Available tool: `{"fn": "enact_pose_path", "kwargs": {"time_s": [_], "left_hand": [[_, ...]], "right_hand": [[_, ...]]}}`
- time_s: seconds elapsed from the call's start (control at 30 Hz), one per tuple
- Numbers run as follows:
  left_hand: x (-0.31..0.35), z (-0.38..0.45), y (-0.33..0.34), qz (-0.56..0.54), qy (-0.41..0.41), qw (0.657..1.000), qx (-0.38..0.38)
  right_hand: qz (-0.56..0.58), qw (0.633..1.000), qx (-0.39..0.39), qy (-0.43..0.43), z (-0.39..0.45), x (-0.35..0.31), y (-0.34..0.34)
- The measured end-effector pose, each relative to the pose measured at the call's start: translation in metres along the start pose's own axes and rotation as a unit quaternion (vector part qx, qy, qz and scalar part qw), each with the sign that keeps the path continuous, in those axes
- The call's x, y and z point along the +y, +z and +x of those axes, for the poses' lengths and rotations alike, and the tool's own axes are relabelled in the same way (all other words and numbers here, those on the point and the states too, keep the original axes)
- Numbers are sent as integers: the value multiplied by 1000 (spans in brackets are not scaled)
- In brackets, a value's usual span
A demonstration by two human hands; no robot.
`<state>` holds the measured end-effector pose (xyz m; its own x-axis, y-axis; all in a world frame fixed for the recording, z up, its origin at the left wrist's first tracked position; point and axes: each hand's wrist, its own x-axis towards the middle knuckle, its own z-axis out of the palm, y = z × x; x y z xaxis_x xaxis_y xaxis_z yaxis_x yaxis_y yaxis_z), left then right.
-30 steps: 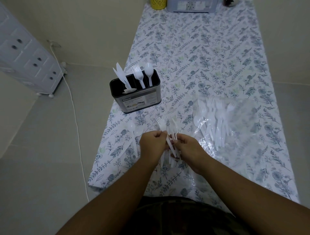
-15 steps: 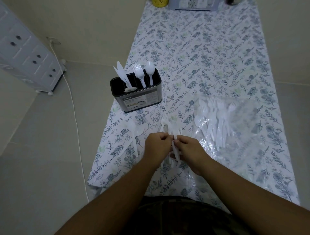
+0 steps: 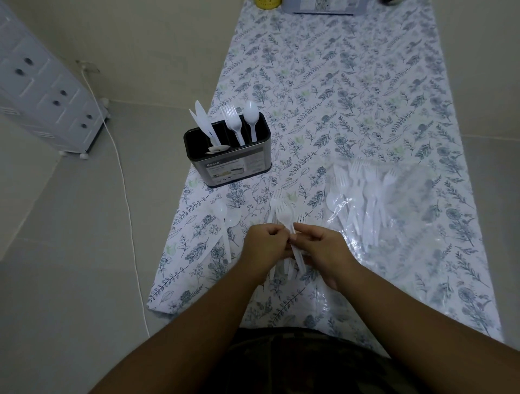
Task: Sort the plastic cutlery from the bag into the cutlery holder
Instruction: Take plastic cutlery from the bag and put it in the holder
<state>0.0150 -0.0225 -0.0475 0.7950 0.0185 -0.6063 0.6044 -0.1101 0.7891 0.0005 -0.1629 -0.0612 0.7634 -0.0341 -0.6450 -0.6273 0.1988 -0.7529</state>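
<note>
A black cutlery holder [image 3: 237, 168] stands at the table's left side with white knives [image 3: 203, 119], forks [image 3: 233, 123] and a spoon [image 3: 251, 118] upright in separate compartments. A clear plastic bag [image 3: 405, 205] with several white forks and spoons lies to the right. My left hand [image 3: 266, 247] and my right hand [image 3: 323, 247] meet near the front edge, both closed on a bundle of white forks [image 3: 284, 216] whose tines stick out above the fingers. Two loose spoons [image 3: 225, 216] lie on the cloth left of my hands.
The table carries a floral cloth [image 3: 337, 84]. A yellow cup [image 3: 267, 3] and a grey box [image 3: 323, 7] sit at the far end. A white drawer unit [image 3: 42, 92] and a white cable [image 3: 123, 182] are on the floor to the left.
The fork bundle has been drawn together and lowered between my hands, with the tines now closer to my fingers. My hands have barely shifted.
</note>
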Motion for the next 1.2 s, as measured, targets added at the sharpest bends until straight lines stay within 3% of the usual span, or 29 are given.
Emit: {"fn": "enact_pose_path", "kwargs": {"time_s": [0.2,0.4,0.67,0.97,1.2], "left_hand": [[-3,-2,2,-19,-19,1000,9],[-7,-2,1,31,7,999,27],[-10,-1,-3,58,34,996,60],[-9,-3,-2,110,70,987,89],[-13,-4,-3,62,68,994,63]], "right_hand": [[42,999,2,34,-1,-2,2],[38,998,12,50,-3,-3,5],[10,997,75,6,-4,-7,10],[-63,996,57,-32,-5,-10,14],[-173,979,62,-89,-3,-3,15]]}}
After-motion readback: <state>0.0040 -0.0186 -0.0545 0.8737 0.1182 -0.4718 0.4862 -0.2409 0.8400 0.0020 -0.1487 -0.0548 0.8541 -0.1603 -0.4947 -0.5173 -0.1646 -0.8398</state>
